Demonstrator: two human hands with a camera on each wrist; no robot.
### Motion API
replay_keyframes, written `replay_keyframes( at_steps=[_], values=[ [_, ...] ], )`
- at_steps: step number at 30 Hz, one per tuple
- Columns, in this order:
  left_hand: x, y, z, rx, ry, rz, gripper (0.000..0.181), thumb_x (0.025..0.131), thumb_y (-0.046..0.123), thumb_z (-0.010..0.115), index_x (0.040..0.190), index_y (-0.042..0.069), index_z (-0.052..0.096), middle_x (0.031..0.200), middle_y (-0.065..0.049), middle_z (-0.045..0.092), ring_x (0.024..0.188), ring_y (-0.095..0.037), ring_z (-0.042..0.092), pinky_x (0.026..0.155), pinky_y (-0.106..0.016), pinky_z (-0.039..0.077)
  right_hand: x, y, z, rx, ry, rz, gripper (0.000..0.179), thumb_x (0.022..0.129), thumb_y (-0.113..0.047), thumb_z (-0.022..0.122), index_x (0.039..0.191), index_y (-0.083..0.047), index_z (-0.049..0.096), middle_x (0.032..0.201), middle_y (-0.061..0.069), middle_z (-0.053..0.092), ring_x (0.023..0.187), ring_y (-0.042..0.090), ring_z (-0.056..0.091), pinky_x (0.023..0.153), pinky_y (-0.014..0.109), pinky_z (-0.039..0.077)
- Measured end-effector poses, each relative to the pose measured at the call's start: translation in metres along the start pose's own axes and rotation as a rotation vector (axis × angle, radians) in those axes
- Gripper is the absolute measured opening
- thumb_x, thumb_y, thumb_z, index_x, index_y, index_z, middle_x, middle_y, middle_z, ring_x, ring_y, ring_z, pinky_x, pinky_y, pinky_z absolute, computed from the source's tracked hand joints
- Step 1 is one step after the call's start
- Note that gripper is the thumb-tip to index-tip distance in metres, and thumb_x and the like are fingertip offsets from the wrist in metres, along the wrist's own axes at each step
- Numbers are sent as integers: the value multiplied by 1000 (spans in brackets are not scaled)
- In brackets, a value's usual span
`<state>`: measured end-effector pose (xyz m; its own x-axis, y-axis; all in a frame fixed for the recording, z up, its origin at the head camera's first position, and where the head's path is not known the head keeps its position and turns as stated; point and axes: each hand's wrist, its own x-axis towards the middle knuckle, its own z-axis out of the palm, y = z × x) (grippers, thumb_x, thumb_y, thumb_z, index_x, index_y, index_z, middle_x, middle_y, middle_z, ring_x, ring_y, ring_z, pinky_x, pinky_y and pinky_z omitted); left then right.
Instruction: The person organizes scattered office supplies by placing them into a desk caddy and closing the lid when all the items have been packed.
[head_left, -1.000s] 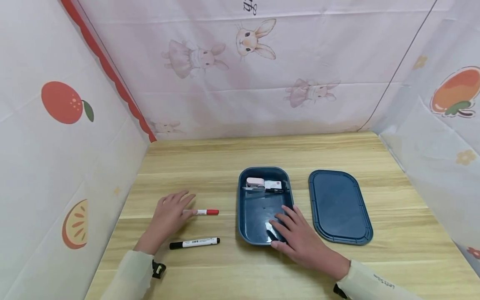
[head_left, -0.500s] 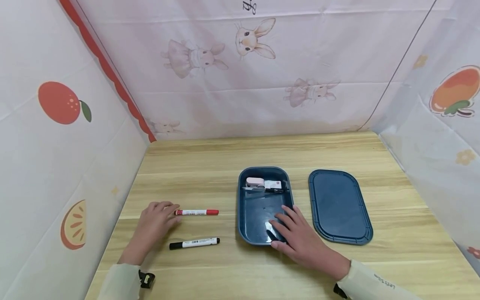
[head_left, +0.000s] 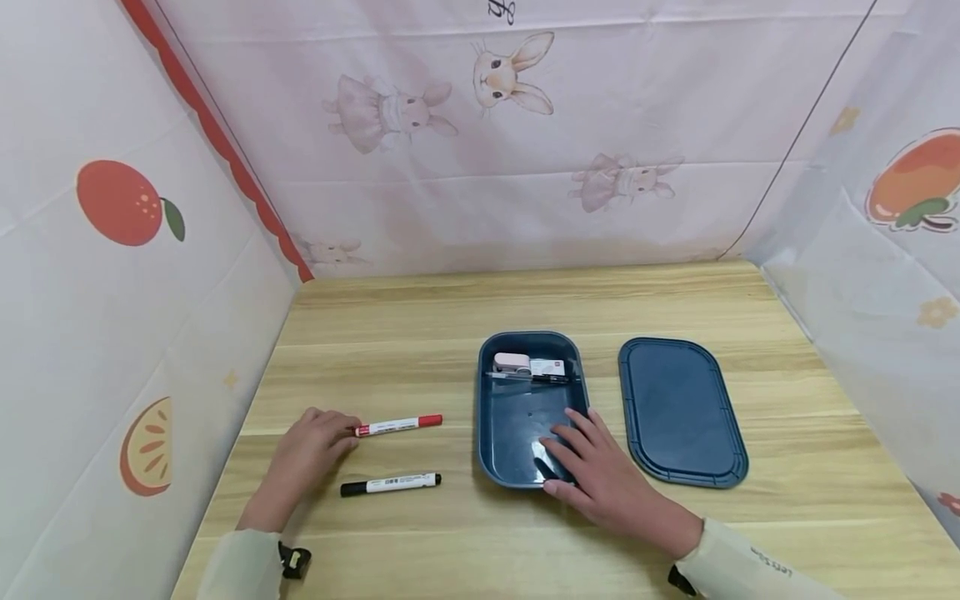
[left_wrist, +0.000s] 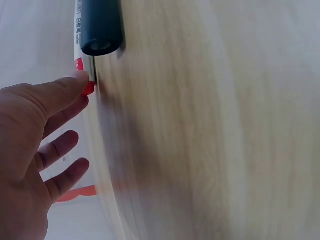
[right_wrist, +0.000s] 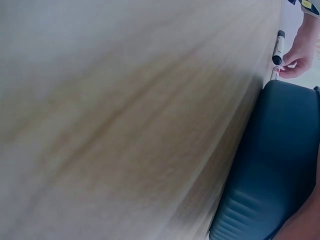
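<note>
At the left, my left hand [head_left: 311,446] pinches the near-left end of a red-and-white marker [head_left: 401,425] between thumb and index finger. In the left wrist view the thumb [left_wrist: 65,92] lies on its red tip, and the other fingers are spread apart. A black-and-white marker [head_left: 390,484] lies closer to me on the table. My right hand [head_left: 600,483] rests over the near right corner of an uncovered blue plastic box [head_left: 517,429], fingers spread inside the rim and thumb at the front edge. The right wrist view shows the box's outer wall [right_wrist: 280,145].
Inside the box's far end lie a pink stapler [head_left: 512,362], a small white packet [head_left: 547,367] and a pen [head_left: 551,379]. The blue lid [head_left: 684,412] lies flat on the wooden table [head_left: 390,317] to the right. Printed cloth walls [head_left: 465,192] enclose the table.
My left hand has drawn back left from over the red marker to its left end. The marker has turned slightly, its right end shifting away from me. My right hand stays put.
</note>
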<state>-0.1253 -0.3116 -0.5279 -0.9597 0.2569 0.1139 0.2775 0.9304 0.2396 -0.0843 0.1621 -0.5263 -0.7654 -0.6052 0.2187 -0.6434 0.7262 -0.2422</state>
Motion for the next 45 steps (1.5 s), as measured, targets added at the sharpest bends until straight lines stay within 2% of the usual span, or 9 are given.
replay_keyframes(
  at_steps=[7,14,17,25,29,38,45],
  values=[
    [9,5,-1,-11,-8,64,22,92,22,74,114,19,74,114,2,73,99,-18,56,86,-41,49,1,-1,-4,23,-6,17,58,101,-56,50,146,-20,54,148,6,51,152,31,26,120,62,17],
    [10,7,4,-17,-47,20,11,93,24,73,104,22,74,108,5,72,98,-16,56,84,-40,49,1,-1,-4,26,-11,10,57,101,-55,50,146,-19,54,147,7,52,151,33,27,120,62,18],
    [9,7,3,-22,-24,10,9,93,24,73,102,21,74,106,3,73,96,-17,56,82,-40,49,0,-1,-3,20,-16,11,58,102,-55,49,147,-19,53,148,6,52,152,32,27,120,61,18],
    [12,14,-3,-54,59,32,12,95,26,71,105,20,74,108,1,74,97,-18,57,80,-41,50,0,1,-2,16,-12,9,58,102,-55,50,148,-20,52,148,5,52,152,31,26,121,61,17],
    [20,23,-9,-82,74,60,11,94,25,72,104,22,73,109,3,73,100,-18,57,82,-41,51,0,1,-1,10,-10,6,58,102,-55,49,148,-21,51,148,5,52,152,31,26,121,60,17],
    [45,53,-23,-114,31,98,11,95,29,71,105,24,73,111,3,73,105,-19,58,85,-41,51,-1,1,0,17,-10,5,58,101,-55,50,148,-21,51,148,6,52,152,32,26,121,61,16],
    [64,73,-30,-137,44,174,17,95,29,71,110,22,74,115,2,73,109,-21,61,89,-44,52,-1,2,2,28,-1,9,59,102,-57,48,148,-21,51,149,6,51,152,32,25,121,59,15]
  ],
)
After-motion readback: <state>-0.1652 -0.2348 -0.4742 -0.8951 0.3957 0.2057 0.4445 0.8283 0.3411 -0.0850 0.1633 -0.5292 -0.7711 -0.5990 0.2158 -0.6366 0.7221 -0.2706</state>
